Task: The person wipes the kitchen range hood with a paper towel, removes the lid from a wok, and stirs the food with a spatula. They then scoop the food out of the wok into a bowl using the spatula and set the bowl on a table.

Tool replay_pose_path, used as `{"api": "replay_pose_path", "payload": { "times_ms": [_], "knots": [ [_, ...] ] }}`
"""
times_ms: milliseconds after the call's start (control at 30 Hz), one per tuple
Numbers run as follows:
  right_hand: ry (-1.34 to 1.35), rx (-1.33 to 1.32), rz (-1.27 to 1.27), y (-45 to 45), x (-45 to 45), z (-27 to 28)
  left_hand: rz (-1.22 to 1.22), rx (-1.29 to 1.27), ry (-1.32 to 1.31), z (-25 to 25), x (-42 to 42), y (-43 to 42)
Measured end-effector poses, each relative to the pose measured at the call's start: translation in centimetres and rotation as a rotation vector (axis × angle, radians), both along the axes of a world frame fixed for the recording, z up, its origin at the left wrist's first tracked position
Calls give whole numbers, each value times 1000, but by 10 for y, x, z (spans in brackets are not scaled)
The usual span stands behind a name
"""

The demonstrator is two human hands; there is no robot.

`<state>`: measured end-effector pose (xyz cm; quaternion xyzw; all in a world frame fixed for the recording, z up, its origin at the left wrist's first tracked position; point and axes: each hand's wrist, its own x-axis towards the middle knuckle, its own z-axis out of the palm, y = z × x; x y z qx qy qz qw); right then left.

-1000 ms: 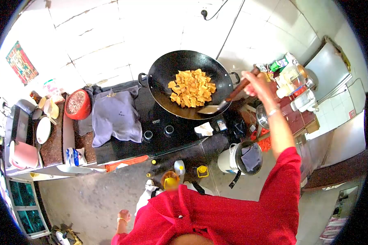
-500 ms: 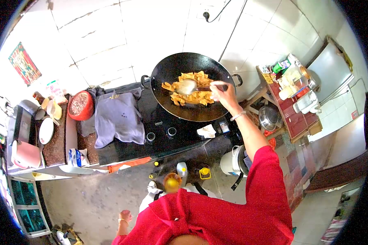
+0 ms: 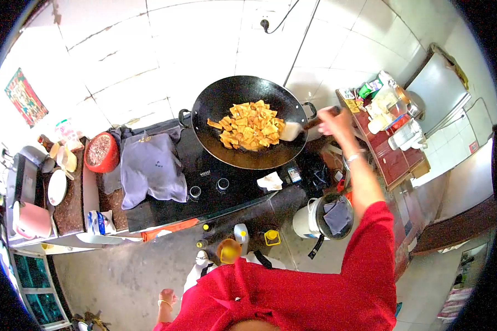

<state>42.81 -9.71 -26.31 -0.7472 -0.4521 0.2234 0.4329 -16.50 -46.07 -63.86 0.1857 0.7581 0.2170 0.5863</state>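
Note:
My right hand (image 3: 337, 126) is closed around the dark handle of a spatula (image 3: 290, 131). The spatula's pale blade rests inside a large black wok (image 3: 243, 89), at its right side and against the food. Golden-brown flat pieces of food (image 3: 251, 126), possibly tofu, are heaped in the middle of the wok. Low at the left of my body hangs my left hand (image 3: 167, 297), its fingers loosely curled, with nothing visible in them. A black stovetop (image 3: 165, 218) carries the wok.
A grey cloth (image 3: 153, 165) covers the stove's left part, beside a red bowl (image 3: 101, 152). A crumpled white tissue (image 3: 270, 181) lies near the stove's front edge. A lidded white bucket (image 3: 305, 218) and bottles stand on the floor. At right is a crowded reddish table (image 3: 392, 160).
My right hand has moved right with the spatula, whose blade went from the middle of the food to the wok's right side. The food is gathered into a tighter heap.

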Motion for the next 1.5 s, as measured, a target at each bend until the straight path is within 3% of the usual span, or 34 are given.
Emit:
{"api": "replay_pose_path", "payload": {
  "times_ms": [67, 133, 233, 300, 367, 400, 467, 533, 567, 600, 700, 767, 833, 900, 1000, 1233, 1433, 1500],
  "knots": [
    [73, 66, 147, 7, -40, -28, -38, -24, 11, -25, -9, -5],
    [-638, 358, 425, 23, -64, -61, -58, -50, 12, -56, -20, -12],
    [-776, 235, 554, -8, -102, -16, -58, -76, 0, -82, -31, -18],
    [-556, 322, 543, -8, -81, -8, -51, -96, -17, -107, -38, -30],
    [-638, 304, 423, 1, -51, 1, -20, -118, -39, -124, -38, -40],
    [-466, 197, 316, 9, -37, 0, -45, -117, -18, -127, -39, -42],
    [-297, 83, 173, 18, -15, 10, -129, -94, 54, -100, -27, -38],
    [-213, 53, 122, 36, 6, -4, -211, -46, 146, -40, -2, -27],
    [2, 91, 143, 46, 14, -20, -250, -29, 196, -20, 7, -26],
    [217, 128, 163, 58, 19, -37, -235, -42, 182, -13, 9, -26],
    [415, 175, 293, 84, -2, -77, -155, -86, 132, -35, 2, -41],
    [287, 223, 414, 81, -33, -75, -122, -111, 110, -53, -2, -53],
    [-330, 379, 605, 66, -63, -59, -103, -133, 90, -69, -6, -62],
    [-640, 440, 865, 59, -73, -64, -91, -152, 61, -84, -8, -67],
    [-703, 361, 970, 19, -88, -50, -76, -168, 27, -104, -10, -69],
    [-588, 411, 743, -23, -62, -13, -82, -156, 2, -115, -28, -38],
    [-433, 441, 495, -28, -27, -32, -95, -97, 23, -88, -37, -3],
    [-260, 389, 386, -32, -21, -39, -99, -92, 26, -83, -39, 1]
  ]
}}
